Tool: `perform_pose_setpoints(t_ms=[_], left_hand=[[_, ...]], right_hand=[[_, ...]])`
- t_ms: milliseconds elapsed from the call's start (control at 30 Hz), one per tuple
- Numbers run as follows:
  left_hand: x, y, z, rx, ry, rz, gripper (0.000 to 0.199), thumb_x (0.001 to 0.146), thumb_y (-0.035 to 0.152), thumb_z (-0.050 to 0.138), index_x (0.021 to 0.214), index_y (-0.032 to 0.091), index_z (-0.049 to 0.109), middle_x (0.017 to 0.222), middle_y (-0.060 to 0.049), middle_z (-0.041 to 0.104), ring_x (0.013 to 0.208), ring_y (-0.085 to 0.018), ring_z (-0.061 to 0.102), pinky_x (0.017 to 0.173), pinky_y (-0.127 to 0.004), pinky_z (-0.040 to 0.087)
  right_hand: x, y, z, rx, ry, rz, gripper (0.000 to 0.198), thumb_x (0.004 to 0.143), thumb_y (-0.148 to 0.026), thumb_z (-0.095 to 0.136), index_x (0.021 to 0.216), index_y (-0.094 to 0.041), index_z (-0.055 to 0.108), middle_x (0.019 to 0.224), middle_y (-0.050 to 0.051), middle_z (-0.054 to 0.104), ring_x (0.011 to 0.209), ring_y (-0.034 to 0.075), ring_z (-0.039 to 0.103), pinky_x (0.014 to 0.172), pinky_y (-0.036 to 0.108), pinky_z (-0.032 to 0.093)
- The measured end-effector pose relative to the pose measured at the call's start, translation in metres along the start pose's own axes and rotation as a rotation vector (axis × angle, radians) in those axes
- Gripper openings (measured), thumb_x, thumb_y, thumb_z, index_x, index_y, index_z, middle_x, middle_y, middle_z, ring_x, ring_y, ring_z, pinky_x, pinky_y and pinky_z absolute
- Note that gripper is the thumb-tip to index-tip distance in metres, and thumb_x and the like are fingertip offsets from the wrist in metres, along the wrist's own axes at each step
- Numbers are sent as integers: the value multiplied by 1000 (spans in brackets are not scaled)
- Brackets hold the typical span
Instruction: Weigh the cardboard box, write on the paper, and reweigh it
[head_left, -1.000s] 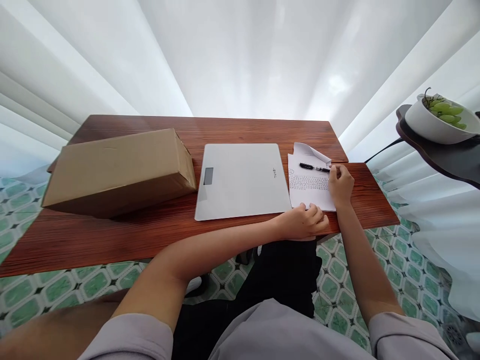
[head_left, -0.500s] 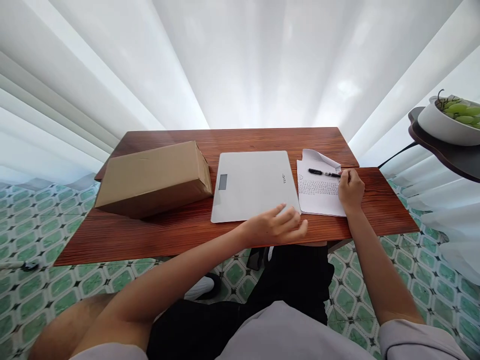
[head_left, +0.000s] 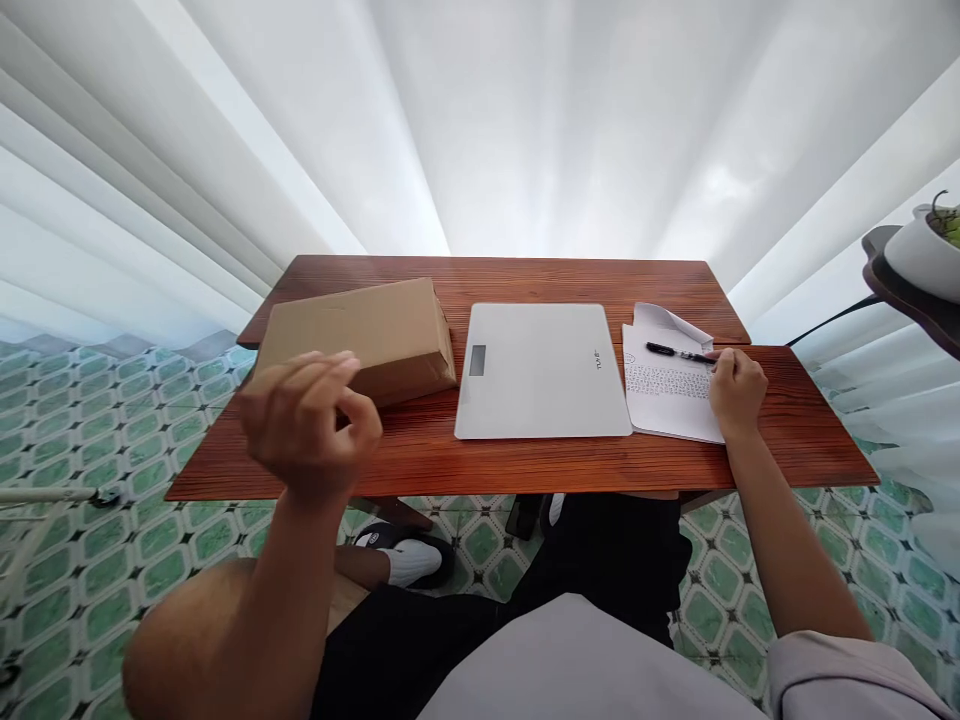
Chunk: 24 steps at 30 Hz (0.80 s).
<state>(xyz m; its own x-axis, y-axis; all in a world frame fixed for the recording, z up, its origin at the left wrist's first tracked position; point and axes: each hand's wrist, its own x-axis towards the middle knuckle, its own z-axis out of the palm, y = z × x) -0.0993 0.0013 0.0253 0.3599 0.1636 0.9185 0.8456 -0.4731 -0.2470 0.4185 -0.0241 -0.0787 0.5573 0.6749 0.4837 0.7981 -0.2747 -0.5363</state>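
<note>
My left hand is raised in front of a brown cardboard box. Its fingers are loosely bent, with a gap showing between thumb and forefinger, and nothing is seen in it. The box rests on the left part of the wooden table, partly hidden by that hand. At the right, my right hand is closed on the end of a black pen, which lies across sheets of paper with handwritten lines. Between box and paper lies a flat white scale with a blank grey display at its left.
Reddish-brown wooden boards form the table. A dark stand with a white bowl of green fruit juts in at the right. White curtains hang behind the table. My legs are beneath it on green tiled floor.
My left hand has moved left and up from the scale's near right corner to in front of the box. My right hand stays by the pen. The view has shifted slightly left.
</note>
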Motion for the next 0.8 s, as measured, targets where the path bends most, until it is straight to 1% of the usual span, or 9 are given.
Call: perform_pose_setpoints(t_ms=[100, 167, 233, 267, 367, 500, 633, 733, 800], left_hand=[[-9, -20, -5, 65, 97, -152, 44, 82, 4, 52, 123, 17, 62, 103, -9, 72, 102, -25, 65, 90, -44, 53], [-13, -30, -10, 93, 60, -243, 44, 86, 7, 50, 127, 20, 60, 109, -9, 70, 106, -26, 63, 93, -47, 51], [-16, -38, -16, 123, -23, -347, 44, 89, 11, 49, 130, 25, 57, 115, -8, 68, 111, -27, 60, 98, -49, 50], [-17, -41, -18, 137, -42, -396, 43, 89, 12, 49, 129, 26, 57, 115, -7, 67, 112, -28, 60, 98, -50, 50], [-19, -48, -24, 129, -90, -535, 38, 89, 14, 48, 125, 22, 58, 119, -8, 67, 117, -29, 58, 101, -51, 50], [-20, -54, -29, 69, -169, -693, 38, 89, 14, 50, 127, 19, 57, 127, -7, 65, 124, -28, 55, 106, -48, 48], [-21, -61, -32, 10, -171, -812, 42, 89, 15, 53, 130, 18, 56, 130, -6, 64, 126, -26, 55, 107, -46, 48], [-22, -66, -33, -54, -148, -883, 44, 88, 16, 54, 132, 19, 56, 131, -6, 64, 125, -25, 57, 106, -43, 49], [-23, -69, -33, -94, -155, -924, 44, 89, 19, 54, 134, 21, 56, 131, -6, 64, 124, -25, 57, 105, -42, 50]], right_hand=[[2, 2, -1, 7, 6, 9, 44, 93, -35, 31, 84, -19, 71, 81, 11, 69, 83, 26, 59, 85, 38, 44], [4, 4, -2, 13, 18, 20, 45, 93, -33, 28, 82, -19, 69, 79, 11, 68, 80, 24, 60, 82, 37, 44], [5, 4, -3, 21, 41, 46, 49, 95, -33, 23, 80, -18, 68, 75, 12, 67, 75, 24, 61, 77, 36, 45], [5, 4, -3, 24, 53, 61, 52, 96, -34, 21, 80, -18, 68, 73, 12, 67, 73, 23, 61, 75, 36, 45], [5, 3, -2, 32, 86, 84, 56, 98, -36, 17, 79, -18, 67, 69, 13, 65, 67, 24, 61, 70, 37, 45], [5, 2, -2, 12, 119, 56, 50, 97, -32, 19, 73, -22, 62, 67, 14, 65, 68, 25, 61, 71, 39, 46], [11, 0, -9, -44, 179, -3, 39, 93, -27, 24, 67, -26, 53, 73, 19, 67, 77, 30, 63, 77, 45, 44], [15, -13, -16, -59, 218, -50, 32, 91, -26, 27, 67, -28, 47, 81, 20, 69, 84, 32, 63, 82, 48, 43], [14, -35, -19, -30, 206, -88, 29, 92, -28, 29, 72, -27, 51, 83, 17, 70, 82, 30, 63, 80, 46, 45]])
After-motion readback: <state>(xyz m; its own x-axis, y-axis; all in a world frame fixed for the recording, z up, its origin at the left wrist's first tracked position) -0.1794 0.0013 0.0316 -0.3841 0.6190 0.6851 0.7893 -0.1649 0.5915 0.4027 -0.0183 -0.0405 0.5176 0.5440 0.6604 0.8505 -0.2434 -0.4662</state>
